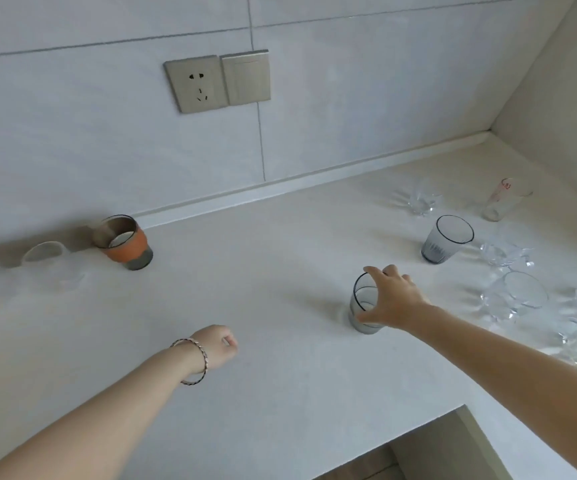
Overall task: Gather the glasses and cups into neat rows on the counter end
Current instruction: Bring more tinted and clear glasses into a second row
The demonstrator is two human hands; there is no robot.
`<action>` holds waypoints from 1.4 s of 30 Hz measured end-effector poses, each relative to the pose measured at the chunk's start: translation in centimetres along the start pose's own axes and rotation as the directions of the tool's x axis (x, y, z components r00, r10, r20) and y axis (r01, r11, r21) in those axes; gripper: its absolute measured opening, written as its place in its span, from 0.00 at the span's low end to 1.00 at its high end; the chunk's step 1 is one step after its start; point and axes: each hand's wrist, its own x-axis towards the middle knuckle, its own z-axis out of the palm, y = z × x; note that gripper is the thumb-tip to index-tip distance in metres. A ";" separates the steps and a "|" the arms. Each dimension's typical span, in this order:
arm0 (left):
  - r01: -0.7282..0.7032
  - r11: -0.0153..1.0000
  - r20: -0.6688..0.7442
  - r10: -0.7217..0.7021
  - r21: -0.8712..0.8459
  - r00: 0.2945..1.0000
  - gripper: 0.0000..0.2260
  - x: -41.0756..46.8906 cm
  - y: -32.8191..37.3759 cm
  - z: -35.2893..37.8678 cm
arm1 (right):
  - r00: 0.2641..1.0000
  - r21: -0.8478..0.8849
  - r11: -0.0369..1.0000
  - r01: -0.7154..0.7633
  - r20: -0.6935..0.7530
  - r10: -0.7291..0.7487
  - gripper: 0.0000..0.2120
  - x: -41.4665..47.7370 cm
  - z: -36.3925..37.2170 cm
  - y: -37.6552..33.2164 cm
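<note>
My right hand [392, 297] grips a smoky grey glass [361, 303] that stands on the white counter [245, 289] near its middle. My left hand [219, 342] hovers over the counter as a closed fist, a bracelet on its wrist, holding nothing. A second grey ribbed glass [446, 240] stands further right. Clear glasses are at the right end: one near the back [420, 200], a tall one with red print [505, 200], and several clustered at the right edge [519, 296]. At the left stand an orange-banded cup [124, 242] and two pale cups [46, 254].
A tiled wall with a socket and switch plate [217, 81] rises behind the counter. A side wall closes the counter's right end. The counter's front edge steps back at the lower right, with a gap [418, 452] below.
</note>
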 end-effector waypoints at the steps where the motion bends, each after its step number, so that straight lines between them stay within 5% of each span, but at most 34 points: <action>1: 0.016 1.000 -0.015 -0.016 -0.018 1.000 0.04 -0.5 -1.7 -0.5 | 0.999 -0.002 0.999 0.050 0.015 -0.050 0.41 -0.3 0.4 -2.3; 10: 0.208 0.961 -0.128 -0.232 -0.180 0.964 0.05 -7.4 -22.4 -4.9 | 0.896 -0.057 0.899 0.434 0.127 -0.425 0.42 -3.7 7.1 -26.2; 20: 0.306 0.928 -0.070 -0.327 -0.213 0.942 0.03 -12.8 -40.4 -8.6 | 0.784 -0.097 0.785 0.611 0.208 -0.585 0.42 -5.7 15.2 -50.8; 24: 0.318 0.919 -0.070 -0.342 -0.235 0.937 0.03 -13.3 -44.2 -9.0 | 0.811 -0.036 0.816 0.577 0.147 -0.567 0.42 -5.0 17.5 -57.8; 30: 0.311 0.914 -0.084 -0.342 -0.261 0.936 0.09 -12.7 -46.4 -9.7 | 0.842 -0.015 0.842 0.540 0.022 -0.539 0.40 -3.9 19.4 -62.7; 36: 0.257 0.935 -0.089 -0.286 -0.243 0.954 0.02 -11.3 -45.5 -9.3 | 0.846 0.145 0.837 0.527 0.002 -0.533 0.44 -4.4 19.8 -60.9; 42: 0.178 0.970 -0.068 -0.191 -0.165 0.979 0.06 -8.8 -39.9 -9.5 | 0.846 -0.033 0.879 0.475 0.293 -0.446 0.30 -3.9 18.1 -50.6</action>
